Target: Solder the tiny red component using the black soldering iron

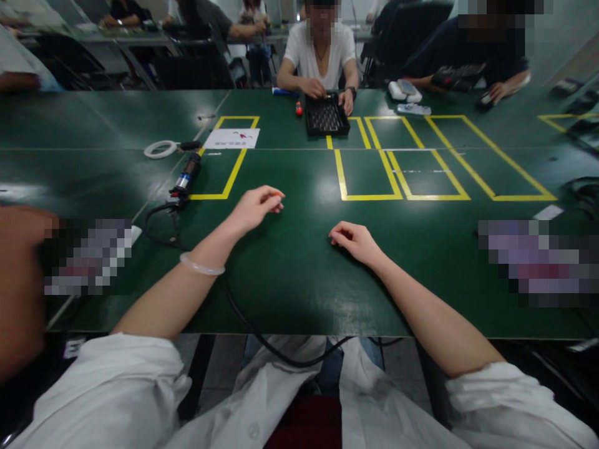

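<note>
My left hand (257, 207) is held over the green table, its fingers closed in a pinch. Between thumb and fingertips shows a bit of a small orange piece (277, 194); the fingers cover most of it, so its kind cannot be made out. My right hand (354, 241) rests low at the table, loosely curled with the fingertips together, and nothing shows in it. An electric screwdriver (186, 176) with a black cable lies to the left, beyond my left forearm.
Yellow tape frames (369, 197) mark the green tabletop (299, 280). A paper sheet (233, 138) and a white ring (160, 149) lie at the left. Across the table, a person handles a black tray (327, 117) beside a small red object (299, 108). A black cable (248, 321) hangs over the near edge.
</note>
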A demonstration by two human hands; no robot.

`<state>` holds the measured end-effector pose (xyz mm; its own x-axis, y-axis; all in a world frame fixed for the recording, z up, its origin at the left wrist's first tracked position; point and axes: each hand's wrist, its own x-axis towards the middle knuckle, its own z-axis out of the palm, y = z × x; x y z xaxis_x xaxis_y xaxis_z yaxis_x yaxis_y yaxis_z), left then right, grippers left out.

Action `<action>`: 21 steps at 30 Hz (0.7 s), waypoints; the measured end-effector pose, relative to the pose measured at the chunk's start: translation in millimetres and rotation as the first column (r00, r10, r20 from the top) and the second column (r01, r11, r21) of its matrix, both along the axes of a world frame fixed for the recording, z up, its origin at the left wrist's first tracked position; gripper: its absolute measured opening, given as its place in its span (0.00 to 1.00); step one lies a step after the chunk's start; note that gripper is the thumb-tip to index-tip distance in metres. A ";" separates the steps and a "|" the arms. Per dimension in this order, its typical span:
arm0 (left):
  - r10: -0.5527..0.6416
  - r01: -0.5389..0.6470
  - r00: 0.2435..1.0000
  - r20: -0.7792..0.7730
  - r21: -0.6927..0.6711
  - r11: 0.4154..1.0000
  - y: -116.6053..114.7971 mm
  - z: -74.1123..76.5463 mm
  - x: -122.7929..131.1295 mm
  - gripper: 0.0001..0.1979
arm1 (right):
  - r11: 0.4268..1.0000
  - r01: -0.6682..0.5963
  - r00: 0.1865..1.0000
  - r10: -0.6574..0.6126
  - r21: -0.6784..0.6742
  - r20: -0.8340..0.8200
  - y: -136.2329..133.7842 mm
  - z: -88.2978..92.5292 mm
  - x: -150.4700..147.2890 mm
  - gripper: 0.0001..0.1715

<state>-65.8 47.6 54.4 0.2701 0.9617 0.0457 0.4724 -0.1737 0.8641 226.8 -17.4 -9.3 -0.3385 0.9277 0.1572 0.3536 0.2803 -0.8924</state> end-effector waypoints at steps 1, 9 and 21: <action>-0.127 0.131 0.989 0.075 -0.056 0.990 -10.5 -0.9 22.4 0.17 | 0.999 -0.012 0.999 0.011 -0.032 -0.043 -0.3 0.6 0.2 0.13; -0.391 0.495 0.848 0.358 -0.270 0.826 -54.5 -26.7 82.6 0.37 | 0.950 -0.267 0.898 0.183 -0.164 -0.401 -4.2 4.2 -5.3 0.22; -0.189 0.388 0.864 0.466 -0.380 0.839 -46.3 -47.0 79.3 0.21 | 0.989 -0.130 0.950 0.104 -0.070 -0.293 -4.9 0.5 -7.8 0.20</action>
